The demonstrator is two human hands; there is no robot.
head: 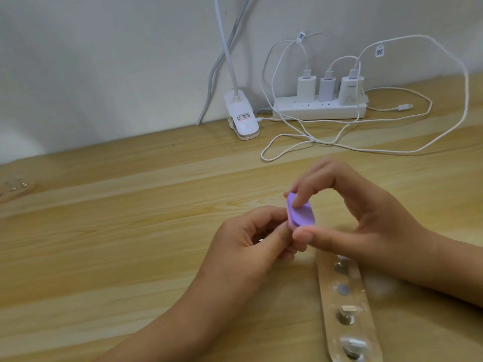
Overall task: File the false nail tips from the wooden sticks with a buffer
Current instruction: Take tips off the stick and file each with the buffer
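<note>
A small purple buffer with a pink edge is held above the wooden table, pinched between the thumb and fingers of my right hand. My left hand is curled just left of the buffer, its fingertips pinching something small against the buffer's edge; that item is hidden by my fingers. A wooden stick lies on the table below my right hand, carrying several clear false nail tips on round mounts.
A white power strip with three chargers and looping white cables sits at the back. A white clip lamp base stands left of it. Another wooden stick lies at the far left edge.
</note>
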